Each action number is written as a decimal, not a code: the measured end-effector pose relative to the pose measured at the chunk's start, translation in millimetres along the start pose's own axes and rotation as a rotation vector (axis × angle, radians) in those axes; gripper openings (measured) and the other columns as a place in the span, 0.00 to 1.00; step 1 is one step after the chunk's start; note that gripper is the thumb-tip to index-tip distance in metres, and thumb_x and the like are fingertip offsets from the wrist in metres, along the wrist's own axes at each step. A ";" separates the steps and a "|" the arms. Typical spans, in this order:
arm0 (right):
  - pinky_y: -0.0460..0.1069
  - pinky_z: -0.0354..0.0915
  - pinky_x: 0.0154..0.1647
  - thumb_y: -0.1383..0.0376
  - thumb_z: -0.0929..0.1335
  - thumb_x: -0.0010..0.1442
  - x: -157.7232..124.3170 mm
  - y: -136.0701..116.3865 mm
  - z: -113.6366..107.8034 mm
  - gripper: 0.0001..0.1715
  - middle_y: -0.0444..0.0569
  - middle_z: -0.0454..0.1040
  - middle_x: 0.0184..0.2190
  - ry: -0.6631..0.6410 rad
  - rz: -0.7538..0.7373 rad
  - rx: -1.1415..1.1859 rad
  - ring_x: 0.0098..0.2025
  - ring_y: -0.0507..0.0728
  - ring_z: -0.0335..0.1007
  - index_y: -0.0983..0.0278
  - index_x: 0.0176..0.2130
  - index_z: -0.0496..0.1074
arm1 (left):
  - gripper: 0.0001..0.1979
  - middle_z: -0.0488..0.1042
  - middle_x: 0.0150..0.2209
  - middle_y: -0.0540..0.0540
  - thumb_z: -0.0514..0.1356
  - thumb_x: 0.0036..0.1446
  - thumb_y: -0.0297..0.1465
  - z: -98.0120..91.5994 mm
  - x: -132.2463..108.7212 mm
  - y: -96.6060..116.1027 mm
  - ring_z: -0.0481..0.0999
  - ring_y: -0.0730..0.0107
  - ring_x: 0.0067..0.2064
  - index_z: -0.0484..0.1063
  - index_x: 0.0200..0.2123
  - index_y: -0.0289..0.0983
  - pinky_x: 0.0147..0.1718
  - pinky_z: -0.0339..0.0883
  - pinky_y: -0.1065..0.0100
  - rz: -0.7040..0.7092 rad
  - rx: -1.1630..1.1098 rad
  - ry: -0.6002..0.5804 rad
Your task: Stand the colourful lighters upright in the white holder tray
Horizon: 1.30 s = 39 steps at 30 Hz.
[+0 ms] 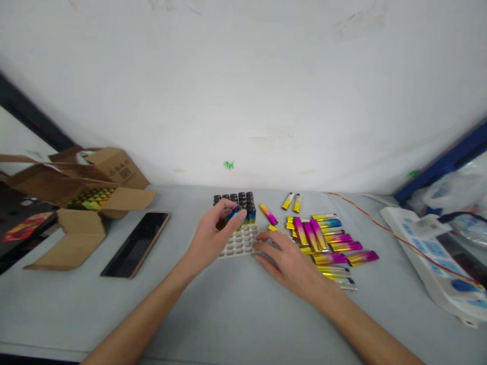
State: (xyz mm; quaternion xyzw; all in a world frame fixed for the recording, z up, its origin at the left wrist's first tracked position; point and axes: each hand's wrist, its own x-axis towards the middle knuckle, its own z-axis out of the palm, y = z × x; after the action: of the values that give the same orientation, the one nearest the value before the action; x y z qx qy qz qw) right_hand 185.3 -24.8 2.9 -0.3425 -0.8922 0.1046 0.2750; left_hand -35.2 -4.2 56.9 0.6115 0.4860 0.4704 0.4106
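My left hand (217, 230) pinches a blue lighter (233, 213) over a white tray with a grid of small holes (243, 242). Behind that hand, several black-topped lighters (242, 197) stand upright in rows at the tray's far part. At the tray's right edge rests my right hand (284, 258), its fingers bent and apart, with nothing visible in them. A pile of yellow, pink and blue lighters (319, 235) lies on the table beside it. One pink and yellow lighter (269, 214) lies apart, close to the standing rows.
On the left are a phone (136, 246) and an open cardboard box (129, 198) with yellow items inside. Two yellow lighters (292, 202) lie near the wall. A white power strip (429, 263) and a red-yellow wire (365, 213) are on the right.
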 end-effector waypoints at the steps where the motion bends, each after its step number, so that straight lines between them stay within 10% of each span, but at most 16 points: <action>1: 0.64 0.72 0.60 0.65 0.67 0.72 0.3 -0.1 -0.4 0.13 0.56 0.75 0.53 -0.004 0.003 0.014 0.56 0.63 0.73 0.61 0.54 0.76 | 0.15 0.74 0.31 0.52 0.64 0.64 0.45 0.6 -0.6 -0.3 0.70 0.74 0.29 0.72 0.40 0.39 0.28 0.64 0.73 0.042 0.072 0.025; 10: 0.60 0.73 0.60 0.65 0.64 0.74 2.1 2.1 -2.3 0.13 0.54 0.75 0.51 -0.027 0.025 0.084 0.54 0.61 0.73 0.62 0.52 0.76 | 0.15 0.64 0.21 0.55 0.63 0.60 0.38 12.1 -9.2 -0.8 0.62 0.76 0.24 0.70 0.25 0.36 0.26 0.56 0.72 0.180 0.462 0.117; 18: 0.58 0.73 0.61 0.68 0.64 0.73 1.2 2.7 -1.1 0.13 0.55 0.74 0.52 -0.052 0.052 0.112 0.54 0.60 0.74 0.63 0.52 0.75 | 0.05 0.70 0.25 0.54 0.61 0.57 0.31 19.7 -10.3 -7.9 0.69 0.73 0.28 0.72 0.30 0.37 0.31 0.61 0.71 0.126 0.380 0.133; 29: 0.61 0.73 0.61 0.65 0.66 0.72 0.8 5.3 2.4 0.14 0.56 0.75 0.53 -0.044 0.006 0.053 0.56 0.62 0.74 0.64 0.55 0.75 | 0.16 0.73 0.28 0.53 0.67 0.60 0.42 12.1 -2.0 -13.2 0.71 0.72 0.29 0.67 0.37 0.39 0.29 0.64 0.72 0.133 0.207 0.161; 39: 0.60 0.71 0.63 0.67 0.66 0.72 1.5 2.3 2.9 0.15 0.55 0.77 0.55 -0.063 0.036 0.033 0.57 0.62 0.74 0.64 0.55 0.76 | 0.06 0.79 0.38 0.45 0.63 0.66 0.31 0.7 11.9 1.1 0.76 0.69 0.38 0.80 0.41 0.36 0.40 0.71 0.67 0.567 0.531 0.181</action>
State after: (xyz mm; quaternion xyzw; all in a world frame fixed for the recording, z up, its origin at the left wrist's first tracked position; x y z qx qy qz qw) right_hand 184.0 -22.1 0.3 -0.3506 -0.8923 0.1349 0.2503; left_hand -33.3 7.2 59.9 0.7622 0.4368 0.4754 0.0476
